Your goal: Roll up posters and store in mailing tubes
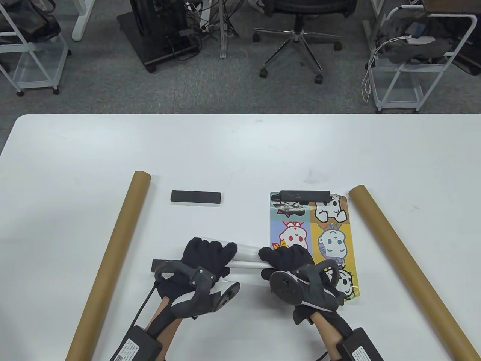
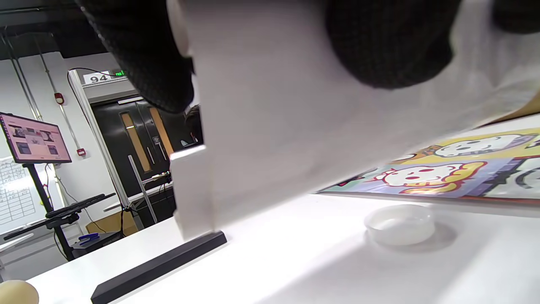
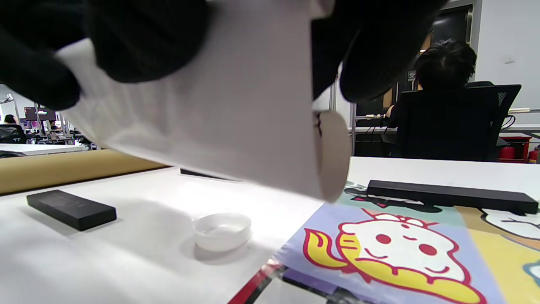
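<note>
Both hands hold a white roll (image 1: pixel 246 252) of paper just above the table (image 1: pixel 240 150), near its front edge. The left hand (image 1: pixel 204 259) has its fingers curled over the roll's left part, and the right hand (image 1: pixel 289 259) grips the right end, fingers wrapped round it. The roll is a poster wound with its blank white back outward; it looks smooth and a little glossy, and in the right wrist view its open end (image 3: pixel 333 156) shows as a pale round mouth. In the left wrist view the roll's lower edge is stepped, so the layers are not flush there.

A second poster (image 1: pixel 313 240) lies flat on the table under and beyond the right hand. It is printed with a grid of cartoon figures on teal, orange, lilac and yellow squares. A black bar (image 1: pixel 305 195) rests across its far edge.

Another black bar (image 1: pixel 195 196) lies on bare table, left of the flat poster. A third bar (image 2: pixel 160 266) lies under the left hand, just below the roll. A small white cap (image 3: pixel 222 231) sits open side up on the table beneath the roll.

Two brown tubes lie at the sides, each slanting outward toward the front: the left tube (image 1: pixel 112 259) and the right tube (image 1: pixel 406 263), both well apart from the hands.
</note>
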`<state>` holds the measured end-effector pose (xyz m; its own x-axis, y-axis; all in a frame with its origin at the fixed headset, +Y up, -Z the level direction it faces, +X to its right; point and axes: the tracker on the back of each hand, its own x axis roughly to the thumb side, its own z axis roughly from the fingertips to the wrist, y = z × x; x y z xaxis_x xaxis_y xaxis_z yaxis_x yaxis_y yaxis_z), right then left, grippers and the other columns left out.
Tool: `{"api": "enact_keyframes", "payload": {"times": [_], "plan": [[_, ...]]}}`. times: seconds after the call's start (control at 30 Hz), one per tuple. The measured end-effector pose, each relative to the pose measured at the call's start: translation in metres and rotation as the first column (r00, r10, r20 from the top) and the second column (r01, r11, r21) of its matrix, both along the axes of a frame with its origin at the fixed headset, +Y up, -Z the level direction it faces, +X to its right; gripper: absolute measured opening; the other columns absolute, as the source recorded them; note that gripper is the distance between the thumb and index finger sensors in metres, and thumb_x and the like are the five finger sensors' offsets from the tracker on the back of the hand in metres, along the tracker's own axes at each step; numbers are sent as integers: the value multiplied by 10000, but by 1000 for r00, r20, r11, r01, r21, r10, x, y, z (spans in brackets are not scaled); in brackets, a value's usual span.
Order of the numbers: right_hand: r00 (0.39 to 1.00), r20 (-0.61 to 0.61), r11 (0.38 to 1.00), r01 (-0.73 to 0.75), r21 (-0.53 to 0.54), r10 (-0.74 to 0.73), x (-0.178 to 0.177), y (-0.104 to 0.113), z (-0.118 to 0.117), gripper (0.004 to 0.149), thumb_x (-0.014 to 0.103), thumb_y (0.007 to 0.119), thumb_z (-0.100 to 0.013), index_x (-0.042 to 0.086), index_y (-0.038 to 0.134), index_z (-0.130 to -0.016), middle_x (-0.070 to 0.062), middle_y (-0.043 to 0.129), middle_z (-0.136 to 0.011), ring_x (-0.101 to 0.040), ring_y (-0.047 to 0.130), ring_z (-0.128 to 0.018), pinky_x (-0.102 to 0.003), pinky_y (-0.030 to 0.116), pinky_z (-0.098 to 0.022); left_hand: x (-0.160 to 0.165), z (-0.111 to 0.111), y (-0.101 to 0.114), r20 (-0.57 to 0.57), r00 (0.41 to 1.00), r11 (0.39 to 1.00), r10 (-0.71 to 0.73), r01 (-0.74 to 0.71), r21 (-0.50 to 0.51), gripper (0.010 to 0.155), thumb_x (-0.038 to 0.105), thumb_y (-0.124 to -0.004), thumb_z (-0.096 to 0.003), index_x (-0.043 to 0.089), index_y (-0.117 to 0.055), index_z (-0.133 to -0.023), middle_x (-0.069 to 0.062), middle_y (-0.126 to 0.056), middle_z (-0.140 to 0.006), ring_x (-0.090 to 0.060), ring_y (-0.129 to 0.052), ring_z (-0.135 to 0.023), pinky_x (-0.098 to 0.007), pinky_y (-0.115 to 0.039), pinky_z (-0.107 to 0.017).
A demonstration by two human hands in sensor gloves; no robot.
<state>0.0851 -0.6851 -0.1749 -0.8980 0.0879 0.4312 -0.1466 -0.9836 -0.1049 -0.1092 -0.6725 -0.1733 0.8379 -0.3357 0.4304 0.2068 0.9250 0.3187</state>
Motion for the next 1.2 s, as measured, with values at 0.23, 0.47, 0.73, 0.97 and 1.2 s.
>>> {"api": "enact_keyframes", "payload": {"times": [0.23,0.47,0.73,0.97,1.2], "plan": [[1000,0,998,-8,-55,8,-2,-3,-1,507,345,646,-485,160,698,-955,-31,898,-772,-271,962,-613,-617,709,-659,0,-2,-3,-11,999,999,30,-30,-40,510,461,-671,-451,353,-712,-948,139,-933,-795,-100,-1012,-640,-450,-791,-741],[999,-12,997,-33,-72,32,-4,-2,-2,526,385,754,-445,199,677,-931,0,856,-712,-248,907,-532,-615,705,-659,5,-1,-3,-9,999,999,-49,49,15,452,514,-755,-399,409,-714,-837,169,-912,-697,-74,-972,-541,-444,-798,-740],[999,2,997,-45,-67,45,-6,-3,-1,436,374,735,-461,237,772,-873,-58,845,-811,-303,905,-638,-636,679,-670,6,1,-6,-7,998,998,-67,67,-7,413,514,-749,-418,442,-803,-821,126,-874,-824,-132,-946,-683,-482,-746,-769],[1000,-9,994,-25,-102,25,-3,-2,-3,453,369,737,-463,204,769,-884,-45,854,-747,-278,907,-575,-634,688,-663,8,1,-6,-11,998,998,-65,65,-3,459,504,-740,-420,433,-807,-869,132,-876,-773,-112,-946,-614,-483,-769,-755],[999,0,997,-33,-66,33,-2,-2,-1,521,394,765,-427,189,758,-906,-8,908,-713,-244,956,-545,-596,736,-648,2,0,-9,0,999,999,-36,36,-13,620,535,-751,-383,382,-721,-982,176,-949,-744,-56,-1027,-579,-435,-802,-748]]}}
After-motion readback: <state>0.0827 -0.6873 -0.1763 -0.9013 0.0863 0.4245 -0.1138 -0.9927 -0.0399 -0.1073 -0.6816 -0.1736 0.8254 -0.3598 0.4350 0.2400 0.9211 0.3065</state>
